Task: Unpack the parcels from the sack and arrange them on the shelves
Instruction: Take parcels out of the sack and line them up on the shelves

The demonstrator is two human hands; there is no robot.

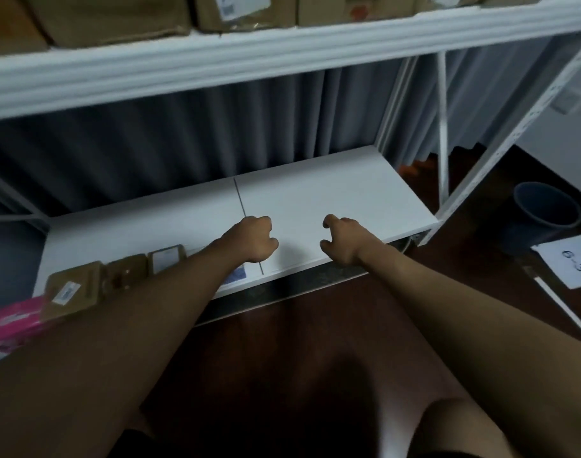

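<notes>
both hands (253,239) (340,241) hover curled and empty over the low shelf (332,200); i'd butt the next parcel tight against the boxes (124,276) at left, labels out

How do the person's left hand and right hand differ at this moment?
The left hand is curled into a closed fist, while the right hand has its fingers only loosely bent, with a gap between thumb and fingers. The left hand lies by the dark seam of the lower shelf; the right hand lies further right, near the front edge. Both hold nothing.
</notes>
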